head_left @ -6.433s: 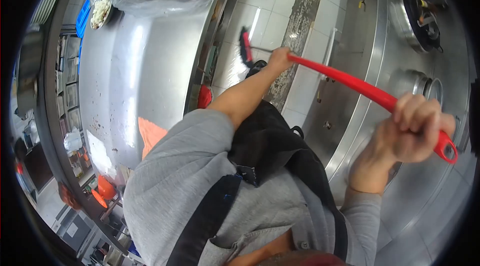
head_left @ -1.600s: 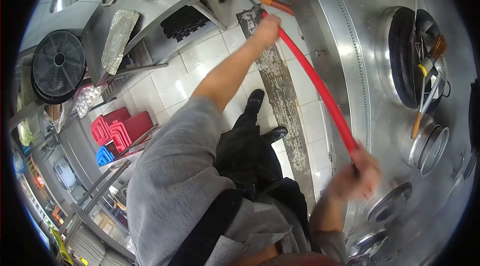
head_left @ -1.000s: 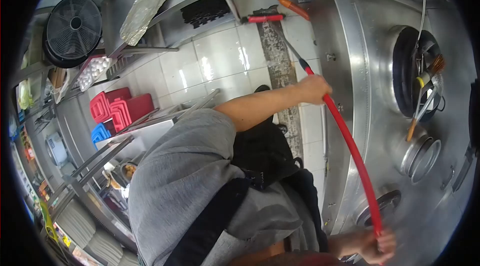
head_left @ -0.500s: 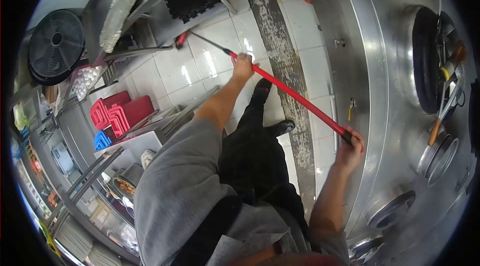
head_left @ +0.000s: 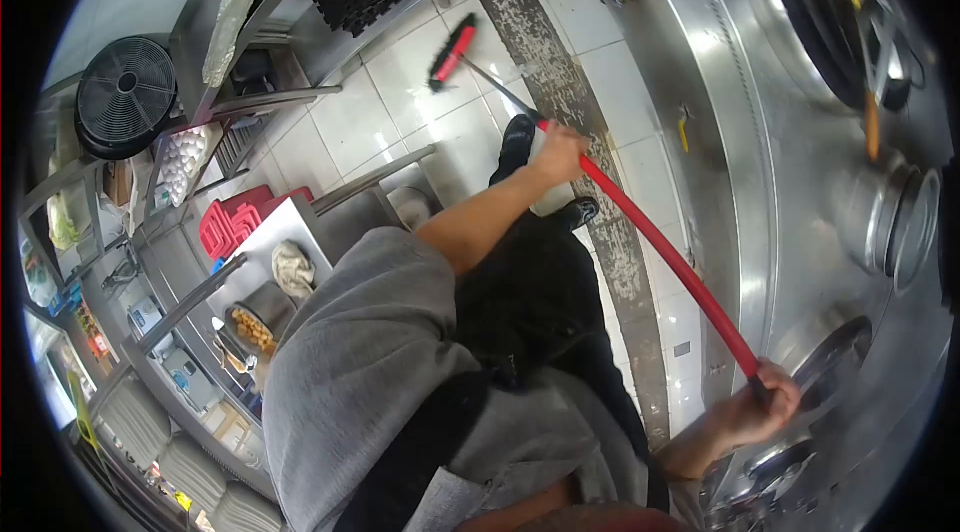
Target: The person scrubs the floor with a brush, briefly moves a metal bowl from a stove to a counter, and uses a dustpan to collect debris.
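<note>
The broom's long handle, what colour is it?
Mostly red. The broom handle shows best in the head view, the only one here.

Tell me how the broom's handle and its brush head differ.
The handle is long and slender, while the brush head is a short crosspiece. The handle looks mostly red; the brush head pairs red with dark bristles. The left hand and right hand both grip the handle, whereas neither touches the brush head. They share a similar red.
</note>
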The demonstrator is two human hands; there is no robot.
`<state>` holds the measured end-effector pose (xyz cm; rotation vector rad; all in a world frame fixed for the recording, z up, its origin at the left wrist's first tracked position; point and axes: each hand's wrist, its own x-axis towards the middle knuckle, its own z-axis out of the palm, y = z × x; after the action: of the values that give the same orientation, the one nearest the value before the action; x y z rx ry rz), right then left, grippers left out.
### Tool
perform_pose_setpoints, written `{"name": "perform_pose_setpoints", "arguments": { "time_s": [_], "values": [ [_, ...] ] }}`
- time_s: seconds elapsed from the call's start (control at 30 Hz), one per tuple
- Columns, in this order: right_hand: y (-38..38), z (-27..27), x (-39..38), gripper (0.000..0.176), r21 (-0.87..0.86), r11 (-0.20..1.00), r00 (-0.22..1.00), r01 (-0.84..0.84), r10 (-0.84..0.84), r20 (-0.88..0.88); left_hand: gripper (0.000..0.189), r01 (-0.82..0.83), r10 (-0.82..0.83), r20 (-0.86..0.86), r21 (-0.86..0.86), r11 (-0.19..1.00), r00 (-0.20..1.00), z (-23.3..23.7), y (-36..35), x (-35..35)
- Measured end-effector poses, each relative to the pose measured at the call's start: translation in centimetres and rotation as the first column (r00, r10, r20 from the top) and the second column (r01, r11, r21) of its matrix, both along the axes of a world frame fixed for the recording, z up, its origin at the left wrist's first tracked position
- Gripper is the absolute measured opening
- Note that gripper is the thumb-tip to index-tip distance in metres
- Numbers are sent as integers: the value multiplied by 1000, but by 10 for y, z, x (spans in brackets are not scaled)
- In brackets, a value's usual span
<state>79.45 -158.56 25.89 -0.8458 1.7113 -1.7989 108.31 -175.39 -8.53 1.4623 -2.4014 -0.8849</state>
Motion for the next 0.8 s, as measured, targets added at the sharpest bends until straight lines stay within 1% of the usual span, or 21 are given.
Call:
{"name": "perform_pose_setpoints", "arguments": {
  "time_s": [0.03,0.1,0.13,0.17,0.23,0.27,0.3,0.33,0.37,0.4,0.43,0.47,0.5,0.53,0.57,0.6,0.63,0.67,0.7,0.77,0.8],
  "values": [
    [12,25,-10,22,-61,998,1000,0,0,2,31,13,-13,-2,-7,1000,1000,26,14,-21],
    [37,59,-25,20,-197,978,997,75,-79,-13,30,61,-57,-108,37,997,992,67,33,-55],
    [49,70,-35,20,-258,966,999,-5,-4,-34,30,85,-81,-111,27,996,990,76,49,-68],
    [59,80,-38,22,-282,954,994,106,-110,-2,29,101,-98,-136,19,995,986,79,55,-78],
    [89,100,-48,24,-339,938,993,74,-102,-67,28,154,-155,-164,-22,988,974,101,52,-94],
    [104,108,-49,25,-383,922,997,52,-71,-35,26,189,-194,-213,-47,981,957,116,49,-93],
    [114,110,-43,26,-408,913,997,20,-51,-64,24,220,-229,-258,-64,974,939,132,47,-88],
    [118,105,-29,27,-395,911,989,118,-145,-40,17,270,-287,-236,-104,957,928,144,36,-82],
    [118,95,-9,28,-378,900,970,218,-243,-18,15,269,-292,-164,-147,952,942,139,18,-76],
    [112,79,12,29,-230,940,948,252,-287,-137,15,280,-301,-95,-190,941,949,128,-4,-73],
    [97,59,36,23,-68,932,892,356,-361,-272,26,186,-186,-15,-10,983,982,108,-26,-68],
    [77,49,60,17,25,902,894,431,-431,121,35,324,-306,154,-107,940,939,54,-60,-60],
    [64,27,77,17,134,894,902,428,-432,6,38,338,-309,256,-75,938,916,45,-80,-59],
    [56,11,87,21,27,960,960,278,-279,31,38,371,-349,254,-45,927,902,34,-90,-60],
    [54,1,91,24,-86,988,991,130,-128,28,39,488,-473,210,-23,872,855,8,-99,-63],
    [61,1,90,27,-122,975,983,183,-183,14,34,522,-501,180,-89,848,846,1,-91,-73],
    [73,6,88,30,-151,959,970,240,-244,-6,34,617,-601,158,-73,784,783,2,-71,-98],
    [88,17,88,35,-169,900,916,401,-394,75,31,629,-626,81,-186,755,776,10,-46,-115],
    [107,32,89,35,-145,810,823,568,-554,125,31,613,-643,-10,-294,733,765,22,-21,-130],
    [156,59,99,34,-119,680,690,723,-719,86,36,752,-752,-44,89,653,658,68,34,-165],
    [170,78,109,34,-139,613,623,777,-782,32,35,811,-793,-168,102,576,585,64,59,-173]
  ]
}}
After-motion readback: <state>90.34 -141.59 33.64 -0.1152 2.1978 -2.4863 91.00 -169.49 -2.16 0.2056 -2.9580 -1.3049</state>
